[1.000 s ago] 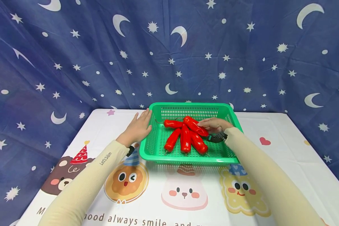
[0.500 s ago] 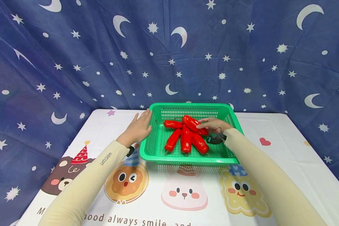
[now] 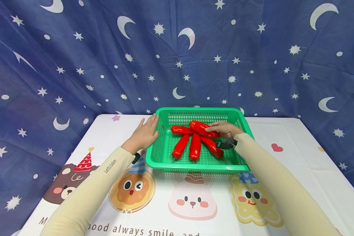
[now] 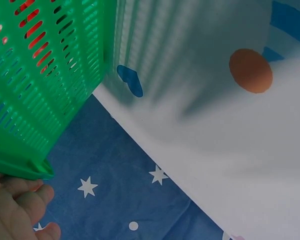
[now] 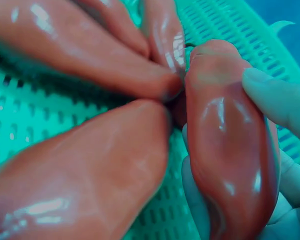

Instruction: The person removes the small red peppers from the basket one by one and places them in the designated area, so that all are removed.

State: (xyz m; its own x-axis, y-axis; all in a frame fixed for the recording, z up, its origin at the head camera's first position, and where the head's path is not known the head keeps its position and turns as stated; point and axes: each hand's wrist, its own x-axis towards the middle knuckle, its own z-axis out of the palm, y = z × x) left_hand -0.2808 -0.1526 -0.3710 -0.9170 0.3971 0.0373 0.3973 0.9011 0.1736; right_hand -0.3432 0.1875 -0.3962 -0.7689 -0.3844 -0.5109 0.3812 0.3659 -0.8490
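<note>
Inside a green slotted plastic basket (image 3: 199, 167) lie several glossy red peppers, fanned out with their blunt ends close together. My right hand (image 3: 225, 128) holds the top right pepper (image 3: 201, 127), thumb on one side and fingers round the other; the right wrist view shows this pepper (image 5: 230, 145) up close. Below that hand lies another pepper (image 3: 213, 148), slanting down to the right. The middle pepper (image 3: 195, 148), the lower left one (image 3: 180, 147) and the left one (image 3: 181, 130) are untouched. My left hand (image 3: 144, 132) rests with extended fingers along the basket's left rim.
The basket stands on a white tablecloth (image 3: 144, 223) with cartoon prints, near its far edge. Behind it hangs a blue curtain (image 3: 153, 65) with moons and stars. In the left wrist view, the table edge runs close to the basket's outer wall (image 4: 55, 100).
The lower right pepper has swung outward to the right, and the middle one has tilted slightly. The right hand's grip has closed round the top right pepper, which has shifted slightly. The left hand stays put.
</note>
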